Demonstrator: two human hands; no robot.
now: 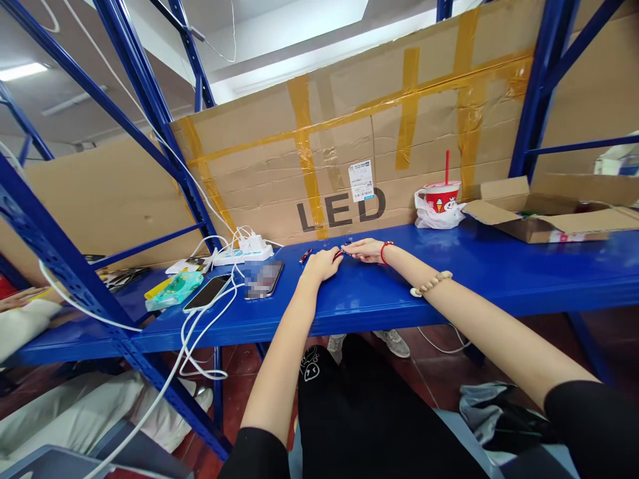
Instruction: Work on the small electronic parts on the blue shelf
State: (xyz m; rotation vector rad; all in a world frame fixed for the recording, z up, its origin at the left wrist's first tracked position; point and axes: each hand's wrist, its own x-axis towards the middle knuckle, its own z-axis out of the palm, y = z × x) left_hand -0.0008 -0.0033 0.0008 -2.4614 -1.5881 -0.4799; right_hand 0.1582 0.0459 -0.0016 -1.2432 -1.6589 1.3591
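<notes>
Left hand (323, 264): curled, fingertips on a small red thing (339, 253).
Right hand (366, 249): pinching its other end.
Red thing: on the blue shelf (499, 273).
Big box (349, 153): says "LED".

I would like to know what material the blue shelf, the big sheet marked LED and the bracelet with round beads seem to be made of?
Blue shelf: likely painted metal; smooth, glossy, with reflections.
LED sheet: corrugated cardboard, matte brown, creased, patched with yellowish tape.
Bead bracelet on the right forearm: pale matte beads, perhaps wood; too small to be sure.
</notes>
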